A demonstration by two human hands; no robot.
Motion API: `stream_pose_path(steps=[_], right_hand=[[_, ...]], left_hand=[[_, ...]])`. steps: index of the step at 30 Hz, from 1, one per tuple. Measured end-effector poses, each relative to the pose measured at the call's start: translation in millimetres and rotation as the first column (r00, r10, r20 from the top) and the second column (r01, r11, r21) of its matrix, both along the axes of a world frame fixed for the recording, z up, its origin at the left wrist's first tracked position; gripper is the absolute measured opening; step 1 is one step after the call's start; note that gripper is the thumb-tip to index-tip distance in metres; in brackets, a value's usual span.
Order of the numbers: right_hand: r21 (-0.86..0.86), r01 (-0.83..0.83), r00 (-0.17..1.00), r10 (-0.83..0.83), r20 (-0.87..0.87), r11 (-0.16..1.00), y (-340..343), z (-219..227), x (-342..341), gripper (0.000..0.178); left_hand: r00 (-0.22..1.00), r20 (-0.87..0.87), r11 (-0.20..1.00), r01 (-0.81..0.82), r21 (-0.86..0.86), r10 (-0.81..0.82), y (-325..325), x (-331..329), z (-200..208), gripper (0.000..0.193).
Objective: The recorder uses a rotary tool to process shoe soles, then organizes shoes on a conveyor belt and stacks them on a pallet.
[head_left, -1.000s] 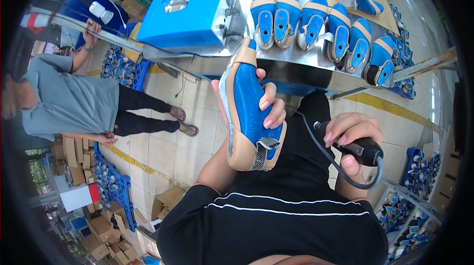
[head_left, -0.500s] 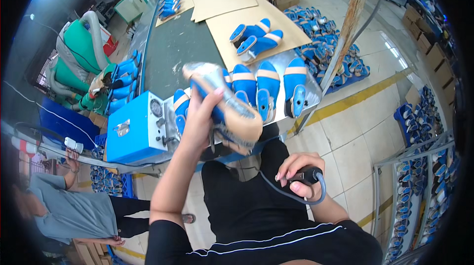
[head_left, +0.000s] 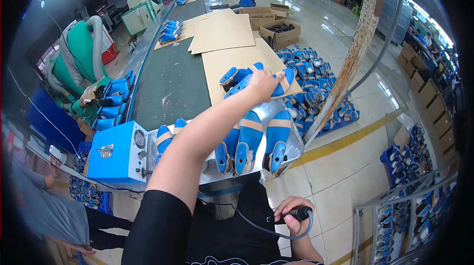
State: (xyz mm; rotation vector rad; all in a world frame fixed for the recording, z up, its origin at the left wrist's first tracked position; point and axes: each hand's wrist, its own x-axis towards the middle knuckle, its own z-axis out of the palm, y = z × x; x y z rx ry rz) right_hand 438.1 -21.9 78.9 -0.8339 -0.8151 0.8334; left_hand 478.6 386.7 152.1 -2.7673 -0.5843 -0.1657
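My left hand point(head_left: 265, 85) reaches far across the bench, its fingers closed over a blue shoe with a tan strap point(head_left: 285, 80) on the cardboard sheet. Beside it another blue shoe point(head_left: 230, 75) lies on the same sheet, partly behind my hand. Below my outstretched forearm stand several more blue shoes point(head_left: 279, 129) along the bench's near edge, some hidden by the arm. Low over my lap, my right hand point(head_left: 291, 211) grips a black corded handheld tool point(head_left: 300, 212). Its grey cable loops back toward the bench.
A blue control box point(head_left: 114, 154) sits at the bench's near left. Flat cardboard sheets point(head_left: 224, 33) cover part of the green belt point(head_left: 163, 87). A rusty post point(head_left: 348, 57) rises at the bench's right corner, near heaped shoes point(head_left: 316, 85). Another person point(head_left: 47, 210) stands at left.
My left hand has swung from above the near edge out to the cardboard, taking the tan-soled shoe away from in front of me. My right hand still holds the tool. The view has shifted.
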Motion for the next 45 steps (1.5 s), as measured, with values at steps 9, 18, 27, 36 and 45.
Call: stream_pose_path(steps=[9, 18, 27, 36, 45], right_hand=[[-0.034, -0.014, 0.999, 0.013, -0.033, 0.999, 15.5, -14.0, 24.9, 0.025], [0.001, -0.017, 0.995, 0.017, -0.094, 1.0, 35.4, -24.1, 25.4, 0.023], [-0.003, -0.078, 0.99, 0.077, -0.118, 0.997, 39.1, -14.7, 5.5, 0.026], [0.105, -0.124, 0.982, 0.137, -0.133, 0.987, 37.4, -5.2, -13.9, 0.029], [0.501, -0.257, 0.96, 0.277, 0.035, 0.826, 52.0, 46.3, -40.2, 0.042]], left_hand=[[0.928, -0.371, 0.996, 0.056, 0.07, -0.026, 36.6, 16.2, -62.6, 0.094], [0.949, 0.051, 0.915, -0.285, -0.286, 0.311, 81.2, -16.9, -30.6, 0.05], [0.921, -0.341, 0.905, -0.296, -0.305, 0.187, 162.8, -39.7, -72.9, 0.041], [0.843, 0.255, 0.698, -0.184, -0.692, 0.474, 97.9, -142.4, 40.9, 0.06], [0.276, 0.551, -0.03, 0.91, -0.412, 0.788, -141.5, -378.0, -21.7, 0.097]])
